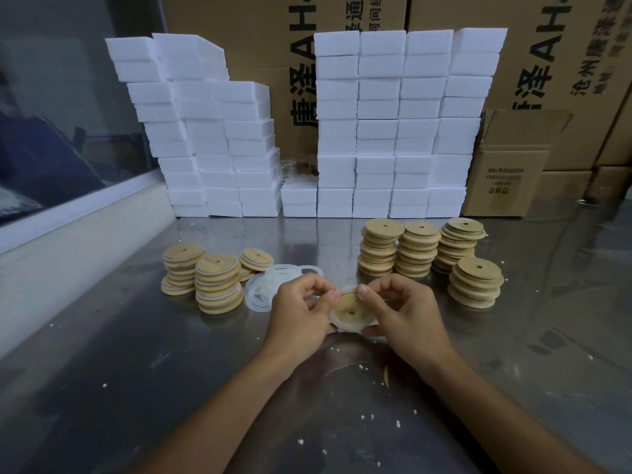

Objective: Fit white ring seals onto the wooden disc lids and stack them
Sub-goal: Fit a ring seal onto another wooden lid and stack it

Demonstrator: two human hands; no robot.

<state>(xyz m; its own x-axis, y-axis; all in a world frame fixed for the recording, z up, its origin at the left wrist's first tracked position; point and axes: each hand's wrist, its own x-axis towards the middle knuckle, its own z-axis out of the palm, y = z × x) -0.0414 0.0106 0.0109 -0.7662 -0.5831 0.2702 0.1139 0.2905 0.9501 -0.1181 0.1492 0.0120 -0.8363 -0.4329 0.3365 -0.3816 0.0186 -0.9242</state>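
Head cam: both hands hold one wooden disc lid (349, 307) just above the metal table (136, 371) — left hand (301, 311) and right hand (405, 313) have fingers curled round it, thumbs pinching the white ring seal (345, 323) on its rim. Loose seals (270, 285) lie just left, between sealed stacks (217, 283) and bare stacks (417, 248).

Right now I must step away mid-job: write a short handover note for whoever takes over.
Left hand and right hand both grip one round wooden disc lid, stretching a white ring seal around it; not fully seated.
Loose white rings lie beside the left hand.
Done: three sealed stacks at left.
Left: four bare-lid stacks at right.
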